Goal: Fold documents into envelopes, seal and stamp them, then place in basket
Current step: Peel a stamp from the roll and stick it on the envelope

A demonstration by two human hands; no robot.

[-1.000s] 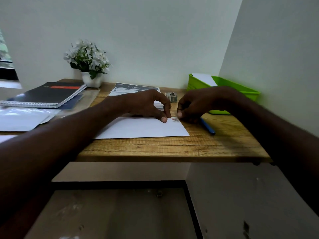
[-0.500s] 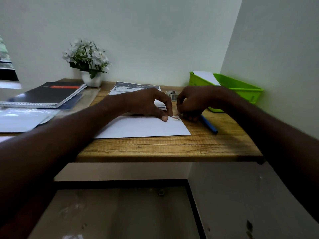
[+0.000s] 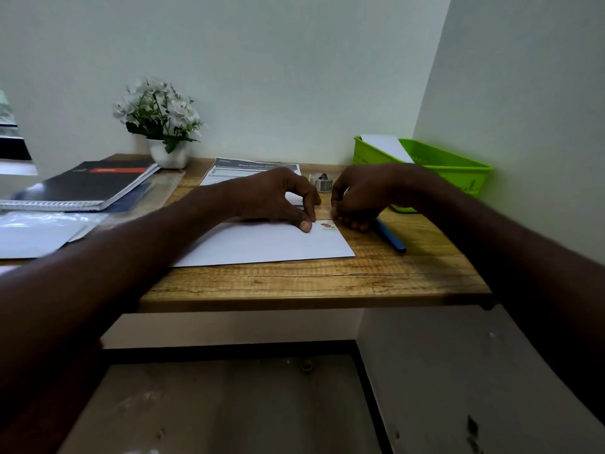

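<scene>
A white envelope [image 3: 268,245] lies flat on the wooden desk [image 3: 314,283]. A small stamp [image 3: 327,226] with a red motif sits in its far right corner. My left hand [image 3: 278,201] rests on the envelope, thumb pressed down just left of the stamp. My right hand [image 3: 363,198] hovers curled at the envelope's right corner, fingertips beside the stamp; I cannot see anything held in it. A stamp roll [image 3: 322,183] stands behind the hands. The green basket [image 3: 451,172] at the back right holds a white envelope [image 3: 388,147].
A blue pen [image 3: 391,237] lies right of the envelope. Printed documents [image 3: 235,170] lie behind my left hand. A spiral notebook [image 3: 88,186], plastic sleeves with paper [image 3: 39,232] and a potted white flower [image 3: 162,122] stand at the left. A wall closes the right side.
My right hand has lifted its fingertips off the stamp and drawn back slightly to the right. The stamp now shows uncovered on the envelope. My left hand stays pressed down.
</scene>
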